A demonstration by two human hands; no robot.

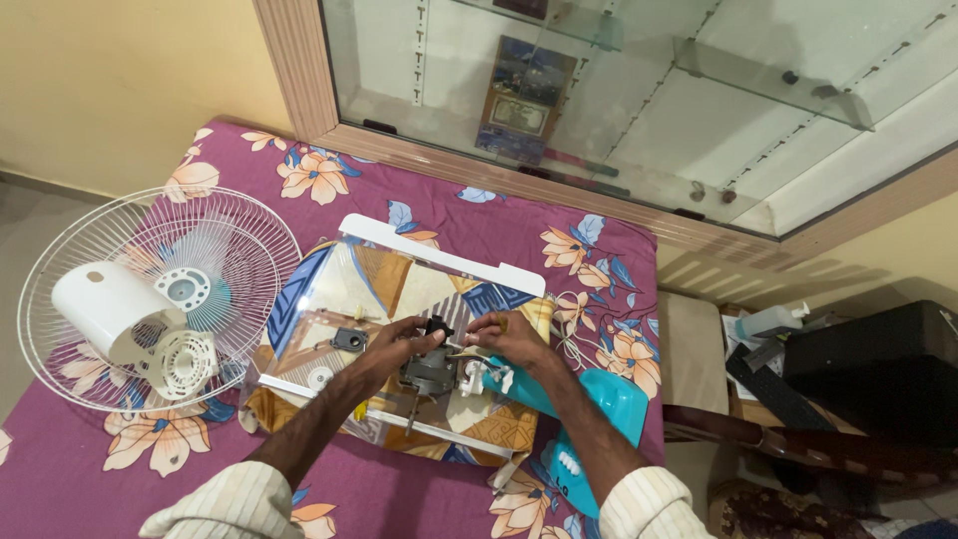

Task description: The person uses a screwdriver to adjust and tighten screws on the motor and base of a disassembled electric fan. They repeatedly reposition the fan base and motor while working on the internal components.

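My left hand grips the top of a grey fan motor that rests on a clear plastic sheet over a patterned cloth. My right hand holds a thin tool or wire against the motor, beside a small white plastic part. A small black part and a white round part lie on the sheet to the left of my hands. A turquoise fan base sits under my right forearm.
A white wire fan grille with a white motor cover and a white hub piece lies at the left on the purple floral bedspread. A glass cabinet stands behind. A spray bottle and dark case sit at the right.
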